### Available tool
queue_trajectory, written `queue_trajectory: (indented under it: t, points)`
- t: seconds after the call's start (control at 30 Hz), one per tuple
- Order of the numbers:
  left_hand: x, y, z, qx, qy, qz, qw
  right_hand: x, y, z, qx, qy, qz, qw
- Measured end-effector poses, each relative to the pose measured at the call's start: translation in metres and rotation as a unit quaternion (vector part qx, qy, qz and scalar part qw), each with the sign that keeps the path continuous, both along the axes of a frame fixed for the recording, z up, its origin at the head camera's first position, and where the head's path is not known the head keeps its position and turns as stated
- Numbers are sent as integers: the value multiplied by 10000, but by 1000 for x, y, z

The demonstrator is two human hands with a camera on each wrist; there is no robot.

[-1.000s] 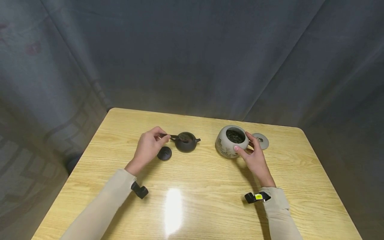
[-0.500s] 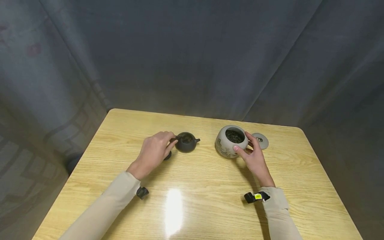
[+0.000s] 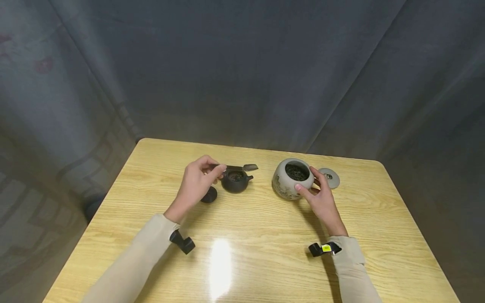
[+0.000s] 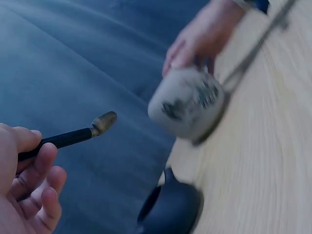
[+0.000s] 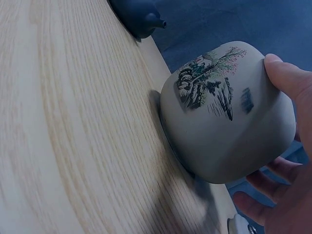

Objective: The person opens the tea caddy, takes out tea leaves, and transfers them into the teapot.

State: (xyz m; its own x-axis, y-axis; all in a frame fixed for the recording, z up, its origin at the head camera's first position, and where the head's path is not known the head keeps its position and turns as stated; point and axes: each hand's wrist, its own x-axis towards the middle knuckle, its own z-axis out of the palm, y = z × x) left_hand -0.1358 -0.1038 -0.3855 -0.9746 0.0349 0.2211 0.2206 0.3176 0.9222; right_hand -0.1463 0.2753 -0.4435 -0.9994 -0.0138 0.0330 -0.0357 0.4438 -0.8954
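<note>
My left hand (image 3: 197, 181) pinches the dark handle of a small tea scoop (image 3: 250, 167), held level above a dark teapot (image 3: 235, 185). In the left wrist view the scoop (image 4: 68, 138) points away from the fingers, and its small bowl looks bare of leaves. Dark leaves show inside the teapot's open mouth. To the right, my right hand (image 3: 322, 202) grips the rim and side of a round pale tea jar (image 3: 285, 187) holding dark leaves. A painted landscape decorates the jar (image 5: 219, 131) in the right wrist view. Whether its base is fully on the table I cannot tell.
The dark teapot lid (image 3: 209, 195) lies beneath and beside my left hand, partly covered. Behind my right fingers rests the jar's pale lid (image 3: 330, 179). The wooden table (image 3: 265, 244) ends at a grey curtain (image 3: 227, 84).
The scoop was tipped into the teapot's mouth; my left hand turned over and back, and the scoop has risen out, now level above it. The right hand and jar stay put.
</note>
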Motion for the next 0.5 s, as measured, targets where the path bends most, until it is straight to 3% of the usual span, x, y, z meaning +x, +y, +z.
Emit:
queue_trajectory:
  t: [0.2, 0.37, 0.5]
  points:
    - [-5, 20, 8, 843, -318, -281, 9955, 0, 0, -1, -22, 69, -2, 10000]
    - [-9, 40, 13, 1142, -430, -460, 9915, 0, 0, -2, -42, 86, 54, 9999]
    - [-14, 56, 16, 1144, -366, -552, 9912, 1, -1, -2, -26, 69, 50, 10000]
